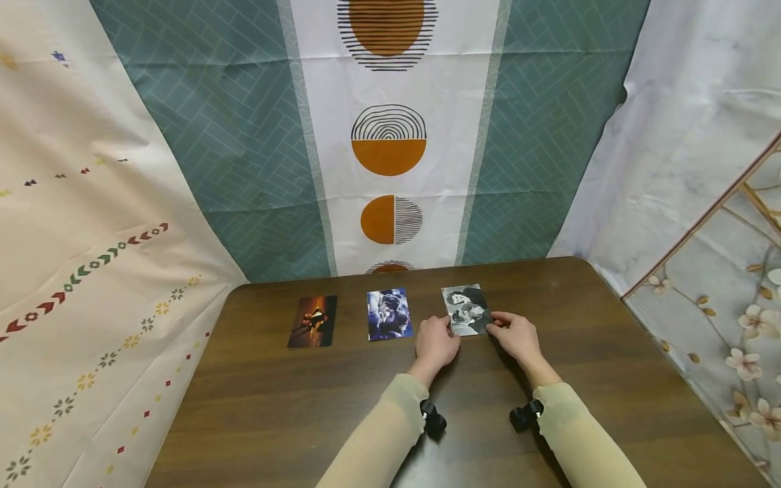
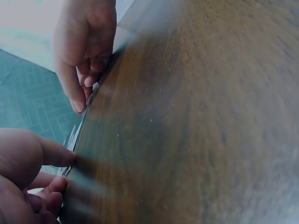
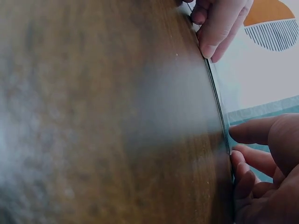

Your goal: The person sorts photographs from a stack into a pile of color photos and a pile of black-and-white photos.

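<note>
A black-and-white photo card [image 1: 466, 306] showing two people lies near the back of the table, turned slightly. My left hand [image 1: 436, 344] is at its lower left corner, and my right hand [image 1: 515, 333] holds its lower right corner. Seen from the left wrist, the thumb and fingers of the left hand [image 2: 30, 175] pinch the card's thin edge [image 2: 80, 126]. From the right wrist, the right hand [image 3: 268, 168] likewise pinches the edge between thumb and fingers, with the card low against the tabletop.
Left of the hands, a blue-toned picture card [image 1: 389, 314] and a dark orange picture card [image 1: 313, 322] lie in a row on the brown wooden table [image 1: 293, 413]. Patterned cloth [image 1: 244, 135] hangs behind the table's back edge, with more cloth along both sides.
</note>
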